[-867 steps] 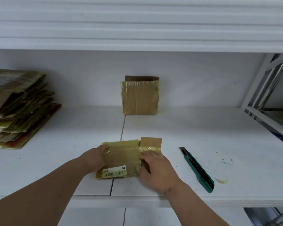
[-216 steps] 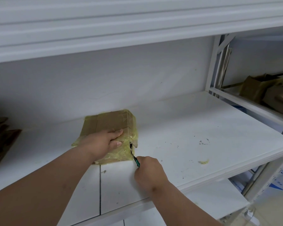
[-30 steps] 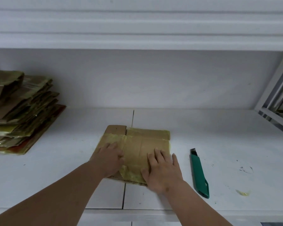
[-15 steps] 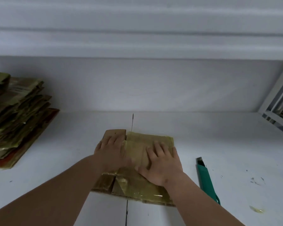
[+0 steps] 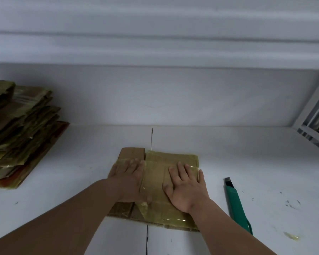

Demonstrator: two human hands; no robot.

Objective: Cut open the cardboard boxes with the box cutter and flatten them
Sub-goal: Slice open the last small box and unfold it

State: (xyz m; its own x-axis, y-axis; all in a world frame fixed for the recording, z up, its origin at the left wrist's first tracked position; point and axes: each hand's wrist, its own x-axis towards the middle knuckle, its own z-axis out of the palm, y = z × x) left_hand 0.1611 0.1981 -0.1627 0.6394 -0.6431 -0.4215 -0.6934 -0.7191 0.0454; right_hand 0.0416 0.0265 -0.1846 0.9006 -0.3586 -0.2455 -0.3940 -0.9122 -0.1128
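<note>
Currently, on the white shelf (image 5: 247,148):
Flattened box: taped cardboard box (image 5: 171,161) lies flat at centre, across the shelf's board seam.
Left hand (image 5: 129,178): palm down on the box's left part, fingers straight and together, pressing.
Right hand (image 5: 187,186): palm down on the right part, fingers spread, pressing.
Box cutter (image 5: 237,203): green, lying just right of the box, untouched, blade end away from the person.
Stack: flattened boxes (image 5: 20,129) piled at far left.
Scrap: yellowish tape bit (image 5: 292,236) near the cutter's handle end.
</note>
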